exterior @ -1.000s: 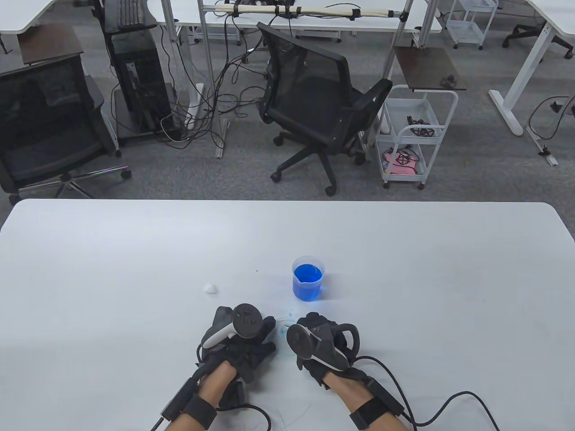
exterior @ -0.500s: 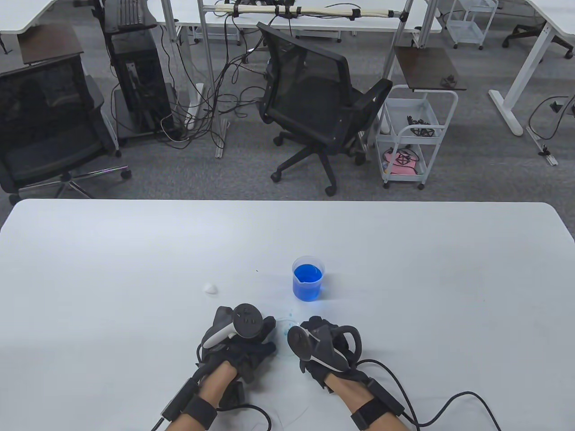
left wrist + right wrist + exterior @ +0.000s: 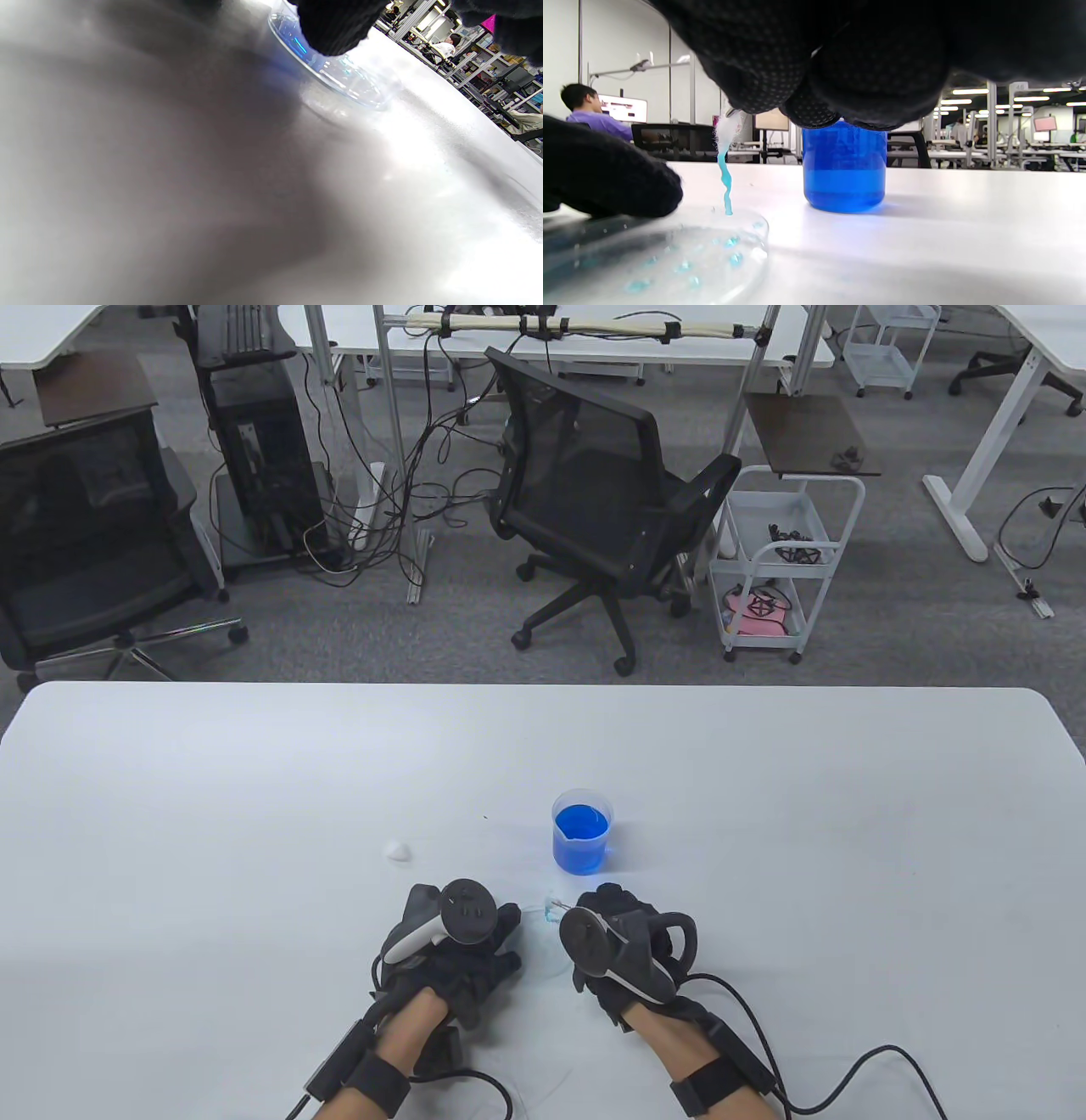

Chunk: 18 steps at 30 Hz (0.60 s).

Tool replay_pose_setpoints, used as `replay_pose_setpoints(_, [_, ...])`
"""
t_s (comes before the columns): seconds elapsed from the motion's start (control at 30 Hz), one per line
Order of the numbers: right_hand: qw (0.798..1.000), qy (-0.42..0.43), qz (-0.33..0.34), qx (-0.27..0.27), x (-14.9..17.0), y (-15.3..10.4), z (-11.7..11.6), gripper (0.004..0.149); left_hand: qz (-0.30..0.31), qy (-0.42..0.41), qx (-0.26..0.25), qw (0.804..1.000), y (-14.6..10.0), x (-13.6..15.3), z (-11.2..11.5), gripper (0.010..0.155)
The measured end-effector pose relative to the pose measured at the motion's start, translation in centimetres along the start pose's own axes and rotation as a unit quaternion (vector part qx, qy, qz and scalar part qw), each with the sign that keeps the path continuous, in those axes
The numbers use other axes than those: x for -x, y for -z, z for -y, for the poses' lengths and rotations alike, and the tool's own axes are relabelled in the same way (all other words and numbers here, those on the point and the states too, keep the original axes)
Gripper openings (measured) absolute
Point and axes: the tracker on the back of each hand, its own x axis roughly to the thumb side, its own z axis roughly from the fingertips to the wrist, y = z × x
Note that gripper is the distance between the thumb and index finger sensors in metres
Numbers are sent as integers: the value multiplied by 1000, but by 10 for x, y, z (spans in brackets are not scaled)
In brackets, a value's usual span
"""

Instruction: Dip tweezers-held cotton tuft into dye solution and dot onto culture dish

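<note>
A clear culture dish [image 3: 541,940] lies on the table between my hands, with pale blue dots on it [image 3: 670,254]. My left hand [image 3: 512,940] holds its rim; one fingertip [image 3: 606,182] lies on the edge, also seen in the left wrist view over the dish [image 3: 339,80]. My right hand [image 3: 585,906] pinches tweezers [image 3: 556,909], of which only the tip shows. A blue-stained cotton tuft [image 3: 725,169] hangs from them and its end touches the dish. The beaker of blue dye [image 3: 582,831] stands just behind [image 3: 844,169].
A spare white cotton tuft [image 3: 397,849] lies on the white table [image 3: 254,780] to the left of the beaker. Cables trail from both wrists at the front edge. Behind the table are office chairs [image 3: 594,500] and a white cart [image 3: 780,560].
My right hand has shifted a little to the right and farther from me, so the tweezers' tip now shows at the dish's far edge. My left hand has stayed put.
</note>
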Motion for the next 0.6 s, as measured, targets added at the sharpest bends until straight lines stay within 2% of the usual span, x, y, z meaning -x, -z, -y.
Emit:
replay_pose_setpoints(0.17, [999, -33, 11, -42, -3, 0, -24, 40, -1, 1, 0, 1000, 0, 0, 0, 67])
replay_pose_setpoints(0.27, [998, -37, 14, -49, -4, -1, -29, 40, -1, 0, 0, 1000, 0, 0, 0, 67])
replay_pose_setpoints(0.4, [999, -31, 10, -40, -2, 0, -25, 40, -1, -1, 1, 1000, 0, 0, 0, 67])
replay_pose_setpoints(0.6, [1000, -2, -8, -5, 6, 0, -1, 40, -2, 0, 1, 1000, 0, 0, 0, 67])
